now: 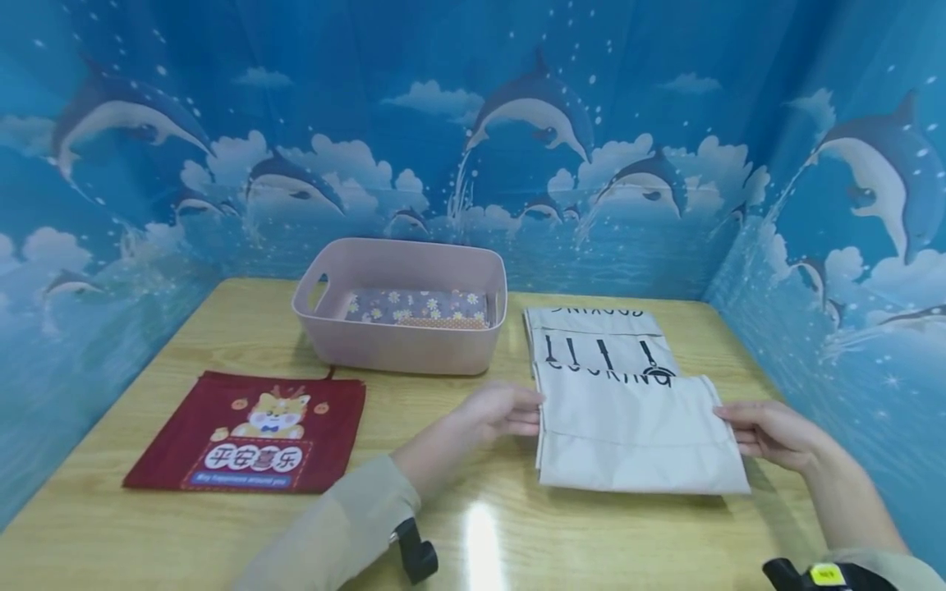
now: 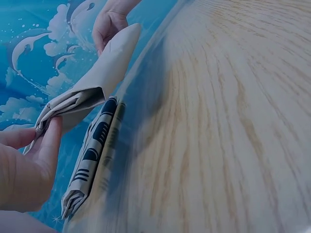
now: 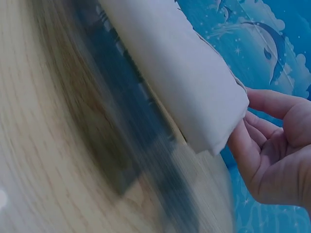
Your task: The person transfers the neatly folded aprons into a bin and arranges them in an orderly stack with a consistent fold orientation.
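Note:
A folded white cloth (image 1: pixel 636 443) with black lettering along its far edge hangs between my two hands, raised off the table. My left hand (image 1: pixel 495 414) pinches its left edge; in the left wrist view the thumb and fingers (image 2: pixel 50 145) grip the layered end. Its right edge is pinched by my right hand (image 3: pixel 277 150), as the right wrist view shows. Beneath and behind it, a second folded white cloth (image 1: pixel 584 328) with black utensil prints lies on the table, partly covered by the held one.
A pink plastic basket (image 1: pixel 399 349) stands at the back, with folded flowered fabric (image 1: pixel 421 305) inside. On the left of the wooden table (image 1: pixel 414 525) lies a dark red cloth bag (image 1: pixel 325 435) with a cartoon animal. A dolphin-printed curtain (image 1: pixel 458 123) encloses the back and sides.

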The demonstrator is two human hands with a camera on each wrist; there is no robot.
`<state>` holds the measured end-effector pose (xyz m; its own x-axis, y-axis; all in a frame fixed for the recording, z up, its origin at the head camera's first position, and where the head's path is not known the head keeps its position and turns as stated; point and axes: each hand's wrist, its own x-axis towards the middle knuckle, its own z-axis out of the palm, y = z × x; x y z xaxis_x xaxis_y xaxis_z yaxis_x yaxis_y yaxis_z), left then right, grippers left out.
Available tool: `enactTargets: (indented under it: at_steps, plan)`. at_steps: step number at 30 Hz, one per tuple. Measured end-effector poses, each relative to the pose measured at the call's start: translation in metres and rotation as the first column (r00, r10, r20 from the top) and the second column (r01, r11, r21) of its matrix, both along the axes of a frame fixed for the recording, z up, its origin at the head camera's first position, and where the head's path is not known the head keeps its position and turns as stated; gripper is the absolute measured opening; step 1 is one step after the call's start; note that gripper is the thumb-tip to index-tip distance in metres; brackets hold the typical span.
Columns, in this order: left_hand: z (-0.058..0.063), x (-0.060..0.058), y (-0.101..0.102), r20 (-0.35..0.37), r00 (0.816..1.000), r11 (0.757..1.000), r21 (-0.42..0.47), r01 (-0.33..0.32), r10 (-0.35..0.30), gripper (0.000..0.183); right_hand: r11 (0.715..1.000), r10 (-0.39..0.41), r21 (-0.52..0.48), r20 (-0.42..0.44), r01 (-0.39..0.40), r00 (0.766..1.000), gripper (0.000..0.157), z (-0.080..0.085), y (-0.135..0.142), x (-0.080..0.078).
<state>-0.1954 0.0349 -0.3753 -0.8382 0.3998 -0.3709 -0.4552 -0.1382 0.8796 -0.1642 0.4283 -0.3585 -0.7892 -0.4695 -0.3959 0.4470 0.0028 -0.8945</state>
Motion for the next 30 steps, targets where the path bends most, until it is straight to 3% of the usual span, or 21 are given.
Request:
enactTargets:
  at_steps: [7, 11, 19, 25, 30]
  plan:
    - [0.011, -0.002, -0.015, -0.033, 0.999, 0.999, -0.009, 0.033, -0.033, 0.032, 0.975, -0.134, 0.177, -0.010, 0.133, 0.991, 0.022, 0.011, -0.021, -0.002]
    - [0.015, -0.002, -0.022, -0.045, 0.998, 0.999, -0.033, 0.032, -0.033, 0.031, 0.961, -0.155, 0.228, -0.016, 0.155, 0.988, 0.016, 0.015, -0.030, -0.002]
    - [0.021, -0.002, -0.038, -0.073, 0.997, 0.998, -0.066, 0.024, -0.029, 0.032, 0.959, -0.167, 0.224, -0.035, 0.171, 0.985, 0.011, 0.018, -0.045, -0.004]
    - [0.033, -0.001, -0.051, -0.107, 0.993, 0.995, -0.088, 0.038, -0.047, 0.031, 0.973, -0.119, 0.190, -0.063, 0.130, 0.991, 0.019, 0.025, -0.054, -0.002]
    - [0.043, -0.002, -0.066, -0.109, 0.994, 0.996, -0.083, 0.010, -0.020, 0.030, 0.989, -0.072, 0.121, -0.081, 0.082, 0.994, 0.021, 0.033, -0.066, 0.000]
